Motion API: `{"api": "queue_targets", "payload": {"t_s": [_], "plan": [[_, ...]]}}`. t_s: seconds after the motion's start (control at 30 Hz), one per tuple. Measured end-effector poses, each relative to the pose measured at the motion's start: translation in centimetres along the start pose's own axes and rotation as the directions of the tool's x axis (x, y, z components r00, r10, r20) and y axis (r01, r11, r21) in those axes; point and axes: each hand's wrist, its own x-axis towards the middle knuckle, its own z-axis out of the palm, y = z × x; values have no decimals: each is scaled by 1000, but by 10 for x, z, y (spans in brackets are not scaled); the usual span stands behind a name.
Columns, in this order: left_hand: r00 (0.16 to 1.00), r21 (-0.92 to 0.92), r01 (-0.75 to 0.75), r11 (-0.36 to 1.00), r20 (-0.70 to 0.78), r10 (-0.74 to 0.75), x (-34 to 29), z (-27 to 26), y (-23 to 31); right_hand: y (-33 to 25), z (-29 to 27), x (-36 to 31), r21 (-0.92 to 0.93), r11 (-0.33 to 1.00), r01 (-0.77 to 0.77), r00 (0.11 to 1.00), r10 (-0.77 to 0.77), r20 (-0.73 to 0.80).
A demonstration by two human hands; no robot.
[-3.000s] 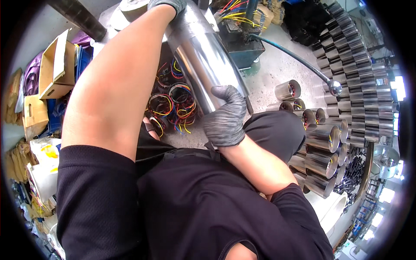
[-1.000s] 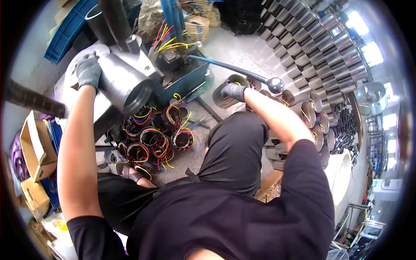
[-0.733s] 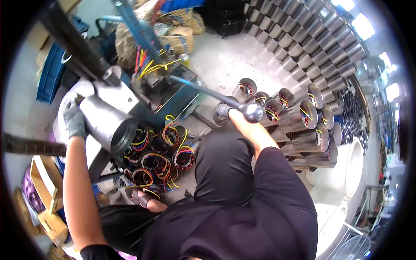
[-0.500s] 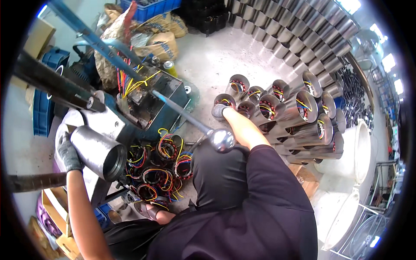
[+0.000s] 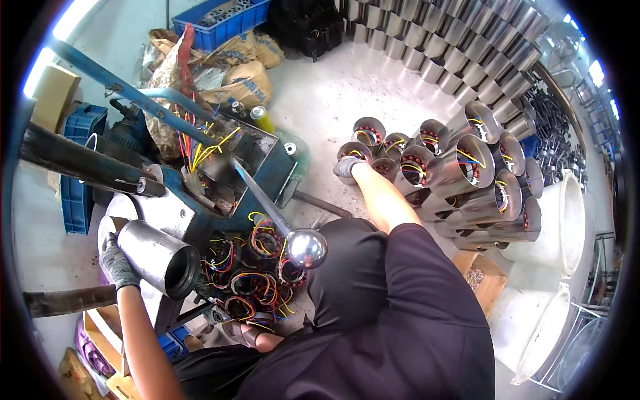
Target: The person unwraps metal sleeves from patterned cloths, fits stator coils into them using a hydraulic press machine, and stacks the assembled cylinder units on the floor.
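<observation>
In a grey glove, my left hand (image 5: 119, 263) is closed on the side of a thick steel cylinder (image 5: 157, 257), which lies tilted at the front of the press-like machine (image 5: 150, 208). My right arm reaches forward to the near edge of the group of cylinders on the floor. There my gloved right hand (image 5: 345, 171) is wrapped round a thin steel motor housing (image 5: 353, 151) with coloured wires inside. Its fingertips are partly hidden. More housings with wound stators (image 5: 473, 161) stand or lean against it on the right.
A lever with a shiny ball knob (image 5: 307, 249) juts across the middle. Wired stators (image 5: 257, 280) are heaped by my foot. Stacked bare cylinders (image 5: 433, 50) line the back. White tubs (image 5: 560, 230) and an open cardboard box (image 5: 490, 283) stand at the right.
The whole view has shifted a little, and the ball knob appears lower and further left. Both hands keep their places on the steel cylinder and the motor housing.
</observation>
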Motion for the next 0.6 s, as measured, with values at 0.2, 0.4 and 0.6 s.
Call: {"api": "queue_targets", "payload": {"t_s": [0.2, 0.4, 0.6], "plan": [[989, 115, -129, 985, -53, 136, -25, 21, 7, -23, -59, -57, -276, 955, 112, 993, -100, 58], [763, 917, -321, 234, 104, 638, -6, 3, -35, -132, -136, -198, -177, 697, 695, 715, -697, 59], [894, 591, -152, 792, -259, 365, -43, 28, 15, -255, -103, -327, 582, 385, 716, 489, -872, -25]]}}
